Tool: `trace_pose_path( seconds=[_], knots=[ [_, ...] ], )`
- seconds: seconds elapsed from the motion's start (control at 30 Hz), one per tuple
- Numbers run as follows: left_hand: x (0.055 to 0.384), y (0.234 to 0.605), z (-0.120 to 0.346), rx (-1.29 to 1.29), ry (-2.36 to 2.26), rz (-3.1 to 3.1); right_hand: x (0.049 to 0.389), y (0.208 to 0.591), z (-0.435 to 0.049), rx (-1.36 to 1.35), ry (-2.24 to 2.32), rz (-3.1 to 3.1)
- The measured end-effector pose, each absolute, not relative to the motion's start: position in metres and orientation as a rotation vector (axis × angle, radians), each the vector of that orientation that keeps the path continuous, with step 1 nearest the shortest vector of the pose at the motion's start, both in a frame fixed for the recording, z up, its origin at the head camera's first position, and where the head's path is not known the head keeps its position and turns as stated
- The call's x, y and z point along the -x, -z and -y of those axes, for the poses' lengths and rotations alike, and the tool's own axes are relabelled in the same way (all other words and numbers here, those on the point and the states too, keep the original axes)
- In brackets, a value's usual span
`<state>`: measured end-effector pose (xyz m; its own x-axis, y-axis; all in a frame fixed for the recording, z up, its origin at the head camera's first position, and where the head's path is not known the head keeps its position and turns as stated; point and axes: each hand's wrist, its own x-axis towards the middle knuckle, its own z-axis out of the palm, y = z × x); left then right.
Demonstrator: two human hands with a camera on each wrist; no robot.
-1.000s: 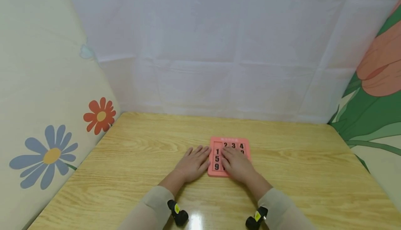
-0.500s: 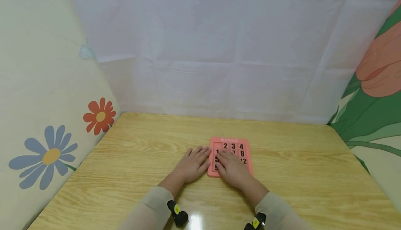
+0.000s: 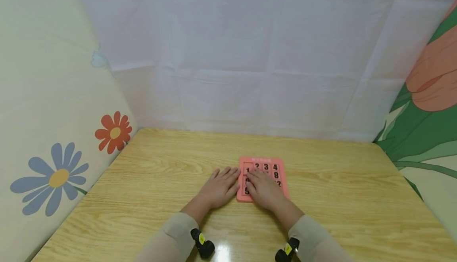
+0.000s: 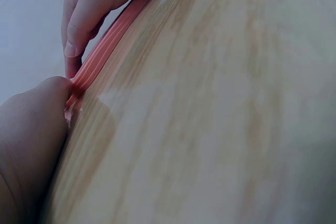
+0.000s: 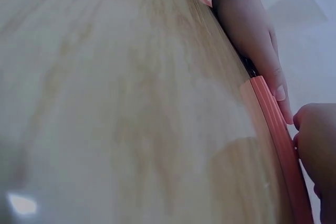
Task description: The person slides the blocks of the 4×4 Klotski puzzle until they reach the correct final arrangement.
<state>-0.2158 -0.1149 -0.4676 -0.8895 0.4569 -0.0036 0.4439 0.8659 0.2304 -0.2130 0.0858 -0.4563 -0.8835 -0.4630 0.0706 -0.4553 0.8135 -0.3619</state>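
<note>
A pink sliding number puzzle (image 3: 281,165) lies flat on the wooden table, with black numerals on its tiles. My left hand (image 3: 218,187) rests beside the puzzle's left side, fingers extended and fingertips at the frame. Over the lower and middle tiles lies my right hand (image 3: 267,191), its fingertips on the left columns near the 1 tile (image 3: 247,170). Numbers 2, 3, 4 and 8 show, while several tiles are hidden under that hand. In the left wrist view, the right hand's (image 4: 97,11) fingers point down onto the puzzle, above its pink edge (image 4: 113,38).
Wood-grain table (image 3: 160,163) surrounds the puzzle. A white cloth (image 3: 228,64) hangs behind it, and flower-patterned cloths stand at the left (image 3: 39,107) and right (image 3: 428,135). Black wrist cameras sit on both sleeves.
The right hand has shifted left across the puzzle, uncovering the 8 tile and part of the 12. The 1 tile sits slightly higher in its column. The left hand stays put.
</note>
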Motion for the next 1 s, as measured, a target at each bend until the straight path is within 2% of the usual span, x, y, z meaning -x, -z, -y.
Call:
trace_pose_path(
  seconds=[1.0],
  knots=[
    [0.216,0.469,0.116,-0.717,-0.326,-2.984,0.227,0.458,-0.081,0.742,0.567,-2.995]
  ],
)
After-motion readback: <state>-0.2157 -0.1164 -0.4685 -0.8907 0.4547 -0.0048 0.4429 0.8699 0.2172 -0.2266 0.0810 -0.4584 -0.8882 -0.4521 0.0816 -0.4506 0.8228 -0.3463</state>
